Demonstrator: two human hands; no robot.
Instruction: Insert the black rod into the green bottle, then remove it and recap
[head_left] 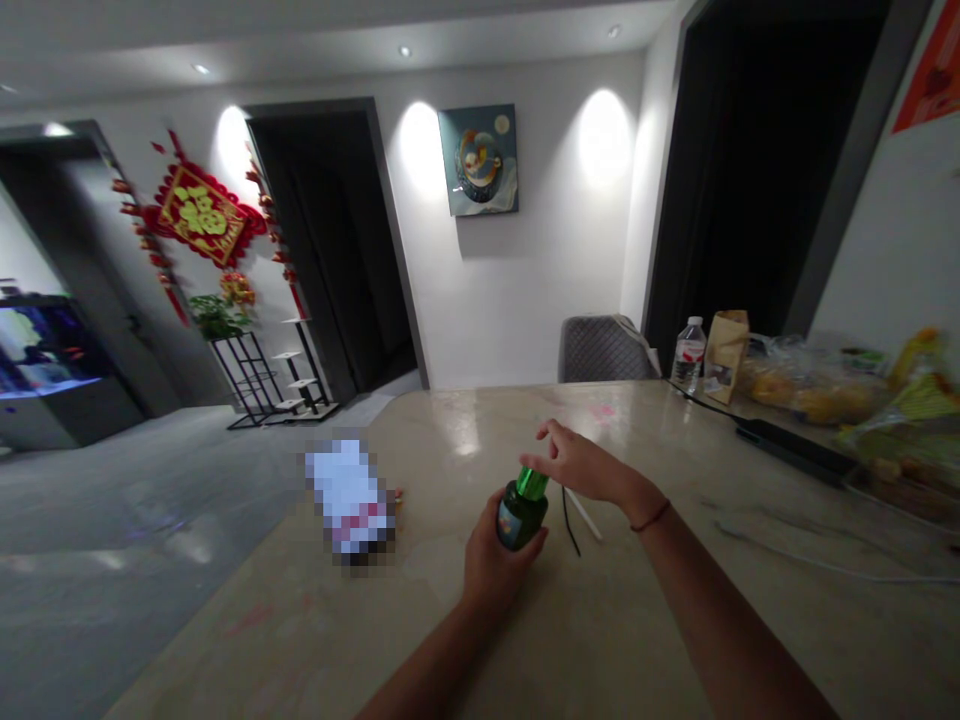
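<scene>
My left hand (491, 560) is wrapped around a small dark green bottle (523, 515), which leans slightly to the right above the table. The bottle has a pale picture label and a shiny bright green cap (532, 484). At that cap is my right hand (581, 462), thumb across its upper edge and index finger bent above it; the other fingers are partly hidden. A thin white stick (585, 515) and a thin black strip (571, 525) lie on the table just right of the bottle.
On the marble-patterned table (420, 620) a blurred-out phone-like object (349, 500) stands at left. Along the right side are a water bottle (688, 355), a paper bag (725, 355), plastic food bags (810, 385), a black power strip (795, 450) and a pale cable. A grey chair (606, 350) stands behind.
</scene>
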